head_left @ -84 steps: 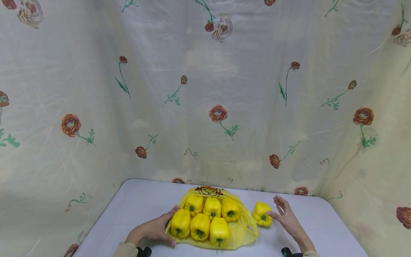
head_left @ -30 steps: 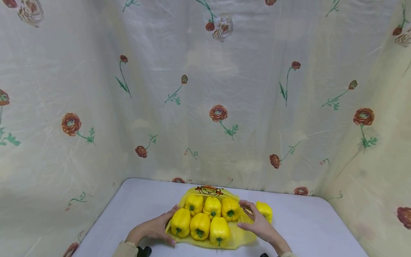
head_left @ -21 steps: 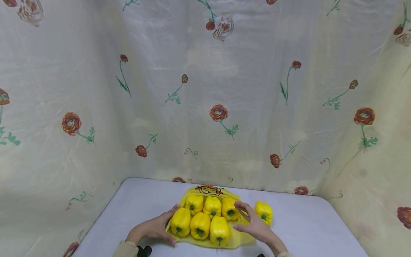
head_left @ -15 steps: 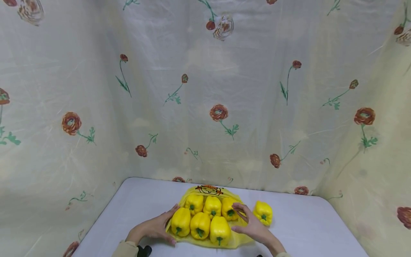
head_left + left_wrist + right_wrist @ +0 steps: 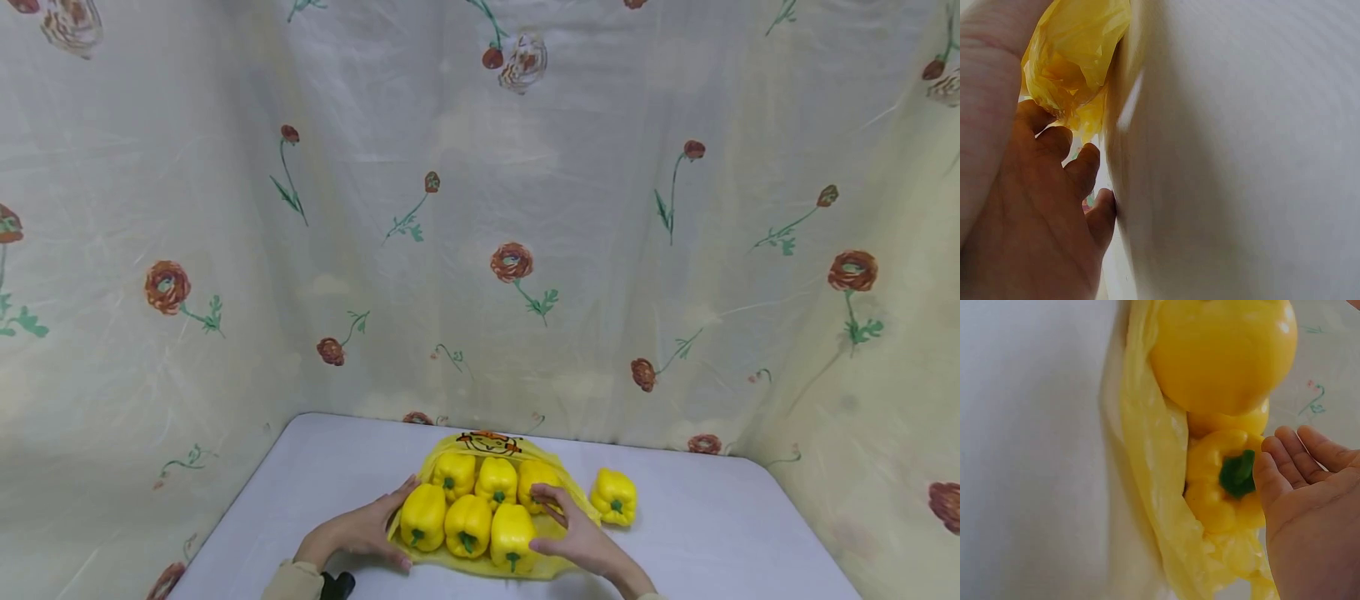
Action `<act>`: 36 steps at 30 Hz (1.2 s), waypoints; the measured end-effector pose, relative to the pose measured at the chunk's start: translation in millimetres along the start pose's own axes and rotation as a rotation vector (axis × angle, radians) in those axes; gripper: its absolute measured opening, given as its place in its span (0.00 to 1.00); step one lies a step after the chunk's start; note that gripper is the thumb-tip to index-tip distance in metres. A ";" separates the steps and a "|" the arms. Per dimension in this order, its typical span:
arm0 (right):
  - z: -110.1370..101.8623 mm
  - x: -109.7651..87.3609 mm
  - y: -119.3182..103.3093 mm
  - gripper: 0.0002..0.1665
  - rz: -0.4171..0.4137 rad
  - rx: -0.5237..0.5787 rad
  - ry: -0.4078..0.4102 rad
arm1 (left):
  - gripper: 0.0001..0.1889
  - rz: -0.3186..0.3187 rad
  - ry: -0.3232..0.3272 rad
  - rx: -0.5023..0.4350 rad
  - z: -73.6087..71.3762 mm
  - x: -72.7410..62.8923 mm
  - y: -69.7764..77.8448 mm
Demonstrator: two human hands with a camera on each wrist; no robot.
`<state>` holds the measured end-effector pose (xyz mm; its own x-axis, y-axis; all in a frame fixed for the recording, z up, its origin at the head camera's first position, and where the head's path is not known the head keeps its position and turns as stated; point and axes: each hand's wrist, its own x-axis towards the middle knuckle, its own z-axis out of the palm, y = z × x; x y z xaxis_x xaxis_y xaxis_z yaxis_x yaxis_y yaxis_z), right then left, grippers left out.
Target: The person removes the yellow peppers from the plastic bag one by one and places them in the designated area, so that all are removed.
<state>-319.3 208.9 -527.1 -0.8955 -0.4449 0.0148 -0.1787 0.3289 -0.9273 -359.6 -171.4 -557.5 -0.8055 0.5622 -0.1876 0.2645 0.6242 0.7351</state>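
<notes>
A thin yellow plastic bag (image 5: 487, 442) with a printed face lies on the white table, its mouth toward me. Three yellow bell peppers stand in its front row, the rightmost pepper (image 5: 513, 533) among them, and three more sit behind. My left hand (image 5: 360, 531) rests spread along the bag's left side; in the left wrist view its fingers (image 5: 1084, 169) touch the crumpled yellow plastic (image 5: 1079, 50). My right hand (image 5: 581, 537), fingers loosely bent, hovers at the right side, fingertips right by the back-right pepper (image 5: 1219, 481). Nothing is in its palm.
A single yellow bell pepper (image 5: 613, 497) sits on the table just right of the bag. The white table (image 5: 712, 533) has rounded far corners. Behind and on both sides hangs a pale curtain (image 5: 585, 292) printed with flowers.
My right hand has moved left from beside the lone pepper to the bag's right side, over its mouth. My left hand and the peppers have stayed in place.
</notes>
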 end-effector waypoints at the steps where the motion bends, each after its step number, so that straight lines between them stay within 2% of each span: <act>1: 1.0 0.1 0.7 0.45 -0.003 0.005 -0.006 | 0.64 -0.001 0.000 0.000 0.0 0.0 -0.1; 10: 8.7 1.0 5.6 0.47 0.049 0.005 -0.020 | 0.64 -0.015 -0.005 -0.001 1.1 0.0 1.0; 19: 14.0 2.8 16.4 0.46 0.039 0.000 -0.072 | 0.64 -0.001 -0.009 -0.002 1.0 -1.4 1.0; 36: 23.7 7.3 18.9 0.48 0.092 0.013 -0.066 | 0.64 0.005 -0.009 -0.005 0.5 -1.6 1.7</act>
<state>-319.5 192.1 -553.3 -0.8790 -0.4673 -0.0945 -0.0917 0.3603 -0.9283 -357.6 -171.0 -556.3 -0.7997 0.5697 -0.1897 0.2658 0.6191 0.7390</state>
